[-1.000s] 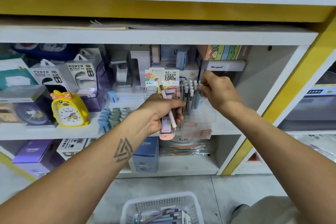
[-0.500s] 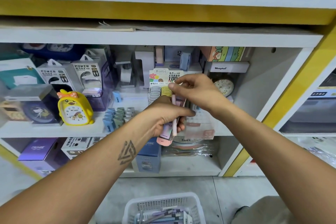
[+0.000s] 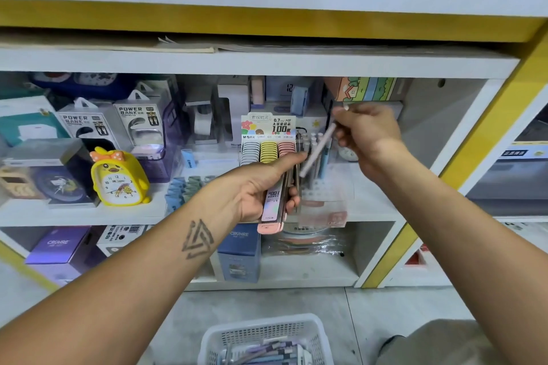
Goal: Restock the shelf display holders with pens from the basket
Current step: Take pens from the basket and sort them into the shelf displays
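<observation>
Head view: a pale pink pen (image 3: 318, 149) is pinched, tilted, in the right hand (image 3: 366, 135), above the clear display holder (image 3: 321, 187) on the shelf (image 3: 207, 213). A bundle of packaged pens (image 3: 274, 204) is gripped upright by the left hand (image 3: 261, 187), just left of the holder. The white basket (image 3: 264, 335), holding pens, sits on the floor below both hands.

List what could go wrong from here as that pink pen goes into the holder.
1. The right hand pinches the pink pen near its top end, tilted; the low tip may miss a free slot in the clear pen holder and knock the standing pens.
2. The left hand holds a bundle of packs in a loose-looking grip; one might slip toward the basket or the floor.
</observation>
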`<state>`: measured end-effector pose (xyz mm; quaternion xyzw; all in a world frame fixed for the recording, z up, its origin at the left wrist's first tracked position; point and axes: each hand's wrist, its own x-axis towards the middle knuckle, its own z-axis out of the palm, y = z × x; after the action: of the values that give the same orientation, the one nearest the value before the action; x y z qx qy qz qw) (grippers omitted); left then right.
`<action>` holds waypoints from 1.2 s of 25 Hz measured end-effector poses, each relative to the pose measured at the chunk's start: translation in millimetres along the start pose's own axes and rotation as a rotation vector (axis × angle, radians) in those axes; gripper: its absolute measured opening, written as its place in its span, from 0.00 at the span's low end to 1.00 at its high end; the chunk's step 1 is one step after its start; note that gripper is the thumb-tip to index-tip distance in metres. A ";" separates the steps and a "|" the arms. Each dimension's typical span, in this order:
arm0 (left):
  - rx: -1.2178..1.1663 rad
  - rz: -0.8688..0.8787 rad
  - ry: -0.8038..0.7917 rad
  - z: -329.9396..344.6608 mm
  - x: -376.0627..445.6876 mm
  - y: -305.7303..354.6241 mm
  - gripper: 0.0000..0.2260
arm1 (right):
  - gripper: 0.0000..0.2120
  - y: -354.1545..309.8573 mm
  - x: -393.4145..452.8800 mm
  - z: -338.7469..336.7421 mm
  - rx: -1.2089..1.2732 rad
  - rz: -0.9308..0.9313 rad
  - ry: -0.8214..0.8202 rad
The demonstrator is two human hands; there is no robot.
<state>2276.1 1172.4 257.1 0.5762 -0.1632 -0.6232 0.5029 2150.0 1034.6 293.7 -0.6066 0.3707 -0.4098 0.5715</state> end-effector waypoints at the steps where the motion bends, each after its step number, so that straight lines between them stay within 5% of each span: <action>1: -0.026 0.000 0.011 -1.2 0.1 1.1 0.12 | 0.05 -0.1 3.5 -5.4 -0.051 -0.061 0.031; 6: -0.123 0.068 0.004 -4.5 4.6 2.2 0.07 | 0.10 18.0 6.3 -19.7 -0.780 -0.403 -0.010; 13: -0.191 0.133 -0.044 -0.3 1.0 3.5 0.03 | 0.11 44.7 10.9 -16.6 -0.845 -0.476 -0.111; 19: -0.227 0.190 -0.034 -2.4 -3.4 7.2 0.17 | 0.02 52.6 10.4 -14.0 -0.909 -0.521 -0.193; 22: -0.241 0.214 -0.038 -2.1 -6.1 7.4 0.17 | 0.08 47.5 6.4 -10.4 -1.061 -0.651 -0.130; 25: -0.266 0.282 0.012 -3.8 -4.5 9.3 0.16 | 0.07 35.0 -6.0 3.1 -0.763 -0.488 -0.138; 27: -0.324 0.332 0.054 -7.3 -3.0 12.2 0.14 | 0.10 26.2 -15.6 13.2 -0.437 -0.181 -0.344; 30: -0.416 0.392 0.060 -11.6 -2.2 14.9 0.13 | 0.18 20.7 -26.7 18.3 -0.188 0.032 -0.576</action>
<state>2292.5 1172.0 266.8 0.4362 -0.1253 -0.5169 0.7259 2156.8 1064.7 270.9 -0.7421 0.2391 -0.1759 0.6010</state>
